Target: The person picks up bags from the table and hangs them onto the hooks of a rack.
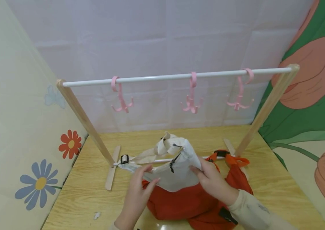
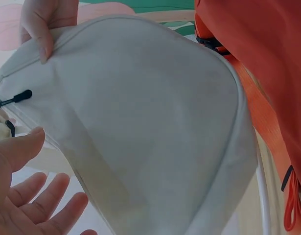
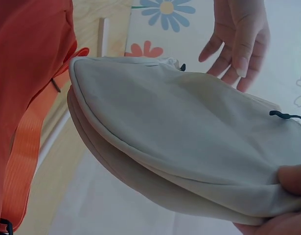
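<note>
A pale grey waist bag (image 1: 176,174) with dark zipper pulls is held up over the wooden table. My right hand (image 1: 212,180) pinches its right end, thumb on the front face and fingers behind, as the right wrist view shows. Beside the bag's zipped edge, my left hand (image 1: 140,191) has its fingers spread and loosely bent, with nothing between them in the left wrist view. The bag's cream strap (image 1: 148,156) with a black buckle (image 1: 124,159) trails to the left. Under and behind the grey bag lies a red-orange bag (image 1: 179,204), partly hidden by it.
A rack with a white top rail (image 1: 156,77) and wooden posts (image 1: 266,110) stands across the table (image 1: 76,198). Three pink hooks hang from the rail: a left hook (image 1: 122,99), a middle hook (image 1: 192,95) and a right hook (image 1: 239,92). A small white scrap (image 1: 96,215) lies front left.
</note>
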`<state>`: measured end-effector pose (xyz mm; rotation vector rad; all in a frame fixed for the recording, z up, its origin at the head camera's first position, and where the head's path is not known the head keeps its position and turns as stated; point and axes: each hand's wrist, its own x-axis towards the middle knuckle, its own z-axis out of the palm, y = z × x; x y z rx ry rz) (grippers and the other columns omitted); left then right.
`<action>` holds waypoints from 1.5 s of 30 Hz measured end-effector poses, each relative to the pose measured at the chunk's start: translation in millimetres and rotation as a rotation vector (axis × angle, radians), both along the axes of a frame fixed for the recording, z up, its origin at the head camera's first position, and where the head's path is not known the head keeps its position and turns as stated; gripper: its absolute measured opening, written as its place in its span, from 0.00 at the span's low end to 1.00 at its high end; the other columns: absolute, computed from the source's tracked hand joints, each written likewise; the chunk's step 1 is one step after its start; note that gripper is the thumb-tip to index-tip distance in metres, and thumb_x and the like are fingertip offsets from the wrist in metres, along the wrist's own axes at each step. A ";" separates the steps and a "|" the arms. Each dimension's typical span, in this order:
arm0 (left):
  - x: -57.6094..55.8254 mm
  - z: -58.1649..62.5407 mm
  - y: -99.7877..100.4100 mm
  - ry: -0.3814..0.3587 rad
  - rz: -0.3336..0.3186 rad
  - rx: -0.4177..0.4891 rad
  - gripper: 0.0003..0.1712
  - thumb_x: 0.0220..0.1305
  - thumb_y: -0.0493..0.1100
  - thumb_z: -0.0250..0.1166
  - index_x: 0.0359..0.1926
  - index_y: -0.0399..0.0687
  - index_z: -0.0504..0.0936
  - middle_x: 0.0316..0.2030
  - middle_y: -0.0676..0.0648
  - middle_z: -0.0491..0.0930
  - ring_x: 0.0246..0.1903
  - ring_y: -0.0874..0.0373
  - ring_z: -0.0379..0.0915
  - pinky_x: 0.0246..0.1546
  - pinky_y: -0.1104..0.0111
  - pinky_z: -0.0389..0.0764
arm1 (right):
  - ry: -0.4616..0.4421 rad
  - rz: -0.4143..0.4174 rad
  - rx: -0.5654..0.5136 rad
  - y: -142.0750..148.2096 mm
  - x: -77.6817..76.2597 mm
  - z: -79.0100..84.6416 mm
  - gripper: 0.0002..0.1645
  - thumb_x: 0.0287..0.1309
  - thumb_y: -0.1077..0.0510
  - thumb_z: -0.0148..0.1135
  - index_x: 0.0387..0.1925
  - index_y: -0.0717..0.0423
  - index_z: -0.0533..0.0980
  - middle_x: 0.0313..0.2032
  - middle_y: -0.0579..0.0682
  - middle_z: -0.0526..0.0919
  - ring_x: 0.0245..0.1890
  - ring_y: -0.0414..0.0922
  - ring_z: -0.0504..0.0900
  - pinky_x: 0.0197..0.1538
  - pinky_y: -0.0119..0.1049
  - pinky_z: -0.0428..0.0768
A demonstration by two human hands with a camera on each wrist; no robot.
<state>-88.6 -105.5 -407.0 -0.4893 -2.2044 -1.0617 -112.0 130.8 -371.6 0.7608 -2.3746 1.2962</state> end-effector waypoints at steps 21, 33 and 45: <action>-6.7 -13.7 -22.7 0.002 0.186 0.058 0.26 0.47 0.25 0.74 0.50 0.29 0.77 0.46 0.35 0.79 0.47 0.41 0.74 0.59 0.77 0.66 | 0.027 -0.054 -0.034 12.5 6.0 4.1 0.17 0.55 0.77 0.64 0.48 0.69 0.78 0.42 0.56 0.86 0.44 0.35 0.79 0.42 0.32 0.81; -4.6 -19.2 -25.4 -0.175 0.277 0.138 0.29 0.53 0.28 0.73 0.55 0.27 0.74 0.50 0.34 0.76 0.52 0.40 0.72 0.56 0.63 0.72 | -0.029 0.003 -0.104 17.4 8.1 9.1 0.25 0.59 0.77 0.59 0.59 0.73 0.73 0.52 0.65 0.83 0.53 0.29 0.77 0.51 0.23 0.77; -3.6 -13.7 -22.7 -0.426 0.292 0.459 0.42 0.60 0.30 0.70 0.69 0.27 0.57 0.63 0.31 0.62 0.59 0.37 0.68 0.50 0.68 0.70 | 0.010 0.013 -0.104 17.6 10.2 12.5 0.26 0.58 0.79 0.59 0.59 0.72 0.73 0.52 0.64 0.83 0.54 0.29 0.76 0.52 0.20 0.75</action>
